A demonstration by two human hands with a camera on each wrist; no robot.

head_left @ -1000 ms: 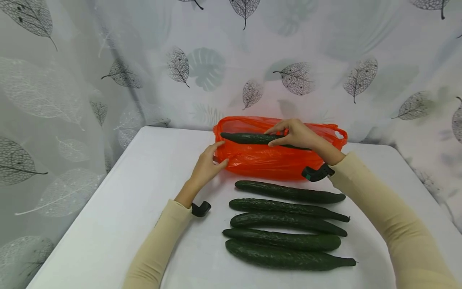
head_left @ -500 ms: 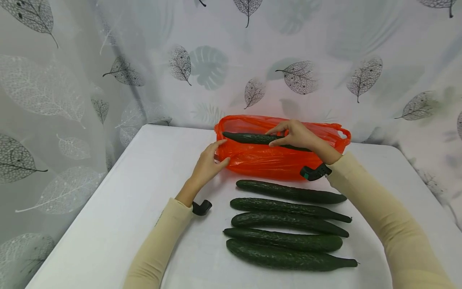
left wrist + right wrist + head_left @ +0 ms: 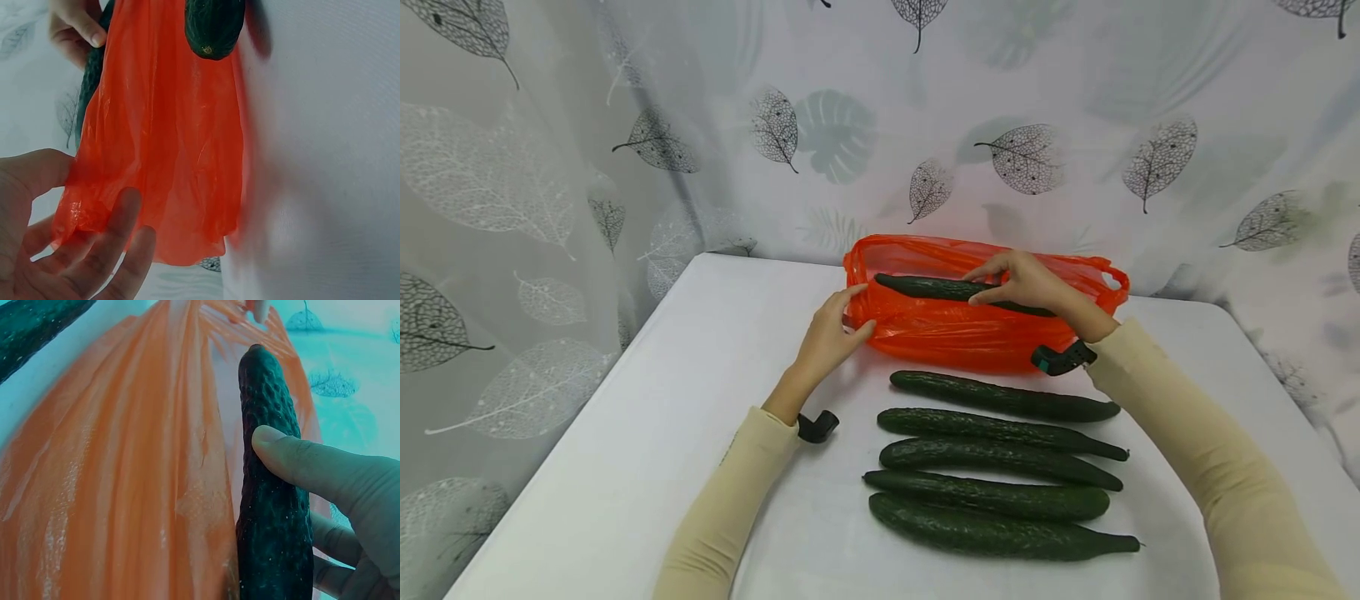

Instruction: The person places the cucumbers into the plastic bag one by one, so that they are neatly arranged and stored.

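A dark green cucumber [image 3: 925,287] lies lengthwise over the mouth of a red plastic bag [image 3: 955,337]. My right hand [image 3: 1026,279] grips this cucumber near its middle; in the right wrist view the thumb [image 3: 294,453] presses one side and the fingers wrap behind. The bag's front wall stands between the held cucumber and the near side of the table. At the bag's left end, my left hand [image 3: 831,333] holds the edge of the plastic. Seen from the left wrist, thumb and fingers [image 3: 106,244] curl about that edge, with thin plastic between them.
Several more cucumbers [image 3: 1000,500] lie side by side on the white table [image 3: 662,400], in front of the bag. A leaf-patterned curtain [image 3: 880,125] hangs right behind the table and along its left side. The bag's handle loop [image 3: 1116,283] sticks out at the right.
The held cucumber and my right hand have shifted slightly to the right over the bag. My left hand stays at the bag's left edge, slightly higher in view.
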